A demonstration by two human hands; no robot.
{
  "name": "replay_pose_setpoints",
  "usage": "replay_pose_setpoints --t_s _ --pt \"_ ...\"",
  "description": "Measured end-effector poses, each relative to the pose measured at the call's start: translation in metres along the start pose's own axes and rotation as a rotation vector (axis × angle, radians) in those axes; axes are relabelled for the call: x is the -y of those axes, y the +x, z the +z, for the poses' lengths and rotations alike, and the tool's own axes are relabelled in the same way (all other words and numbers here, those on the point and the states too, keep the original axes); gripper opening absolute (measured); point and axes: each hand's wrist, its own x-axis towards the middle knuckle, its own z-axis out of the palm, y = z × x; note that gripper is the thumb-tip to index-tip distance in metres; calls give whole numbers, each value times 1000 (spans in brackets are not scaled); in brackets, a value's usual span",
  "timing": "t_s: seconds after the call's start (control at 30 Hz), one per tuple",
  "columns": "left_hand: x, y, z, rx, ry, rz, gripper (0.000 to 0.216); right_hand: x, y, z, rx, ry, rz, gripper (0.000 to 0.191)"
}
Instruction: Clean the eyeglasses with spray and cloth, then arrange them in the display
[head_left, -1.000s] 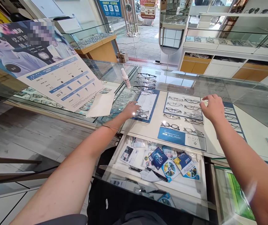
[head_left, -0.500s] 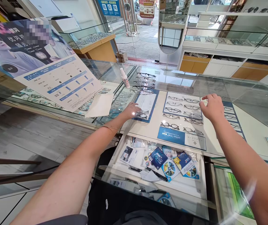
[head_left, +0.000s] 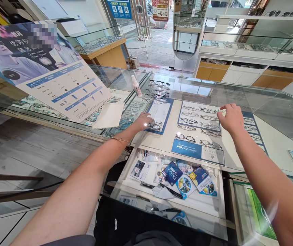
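My left hand (head_left: pixel 143 122) lies on the glass counter top with its fingers stretched out and nothing in them. Beneath the glass by its fingertips are eyeglasses (head_left: pixel 155 126) on a blue-edged card. Farther right, my right hand (head_left: pixel 230 117) is also on the glass, its fingers loosely bent, the thumb apart, and no object visible in it. Left of that hand, several pairs of eyeglasses (head_left: pixel 188 121) are set out in two columns inside the case. A row of dark-framed eyeglasses (head_left: pixel 159 92) sits ahead of my left hand.
A white spray bottle (head_left: pixel 136 86) stands beyond my left hand. A pale cloth (head_left: pixel 108 115) and a large printed board (head_left: pixel 67 87) are on the left. Below the counter, an open drawer (head_left: pixel 141 187) holds cards, packets and pens. Beyond stands an oval mirror (head_left: pixel 187 37).
Both hands stay almost where they were. The view has shifted very slightly.
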Motion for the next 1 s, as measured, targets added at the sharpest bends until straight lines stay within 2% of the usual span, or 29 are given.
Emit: replay_pose_setpoints --t_s 0.17,0.27,0.33,0.47,0.6,0.7,0.77,0.8,0.83,0.9,0.97,1.0 --pt "-23 -9 -14 -37 69 -12 33 -1 0 1 -1 14 6 38" --pt "-50 -19 -33 -108 122 -51 24 -3 1 3 2 16 10 39" --pt "-73 -29 -45 -72 110 -91 17 -4 2 3 0 21 7 40" --pt "-126 -61 -57 144 10 -79 8 -4 3 4 3 31 2 42" --pt "-192 -109 -72 558 -112 1 9 -3 2 3 12 9 7 44" --pt "-237 -138 -113 805 -334 208 25 -4 2 4 -6 10 -11 42" --pt "-254 -142 -152 856 -485 330 39 -5 2 5 -18 19 -20 41" --pt "-257 -137 -172 795 -494 342 41 -5 2 5 -21 23 -20 41" --pt "-255 -129 -190 684 -461 289 42 -5 3 6 -20 25 -18 42" --pt "-240 -103 -215 338 -286 98 39 -6 3 6 -12 25 -10 42" --pt "-211 -71 -224 -45 -35 -44 35 -5 3 6 -5 20 -8 42" --pt "-194 -56 -223 -152 64 -65 38 -5 3 5 -3 17 -9 42"
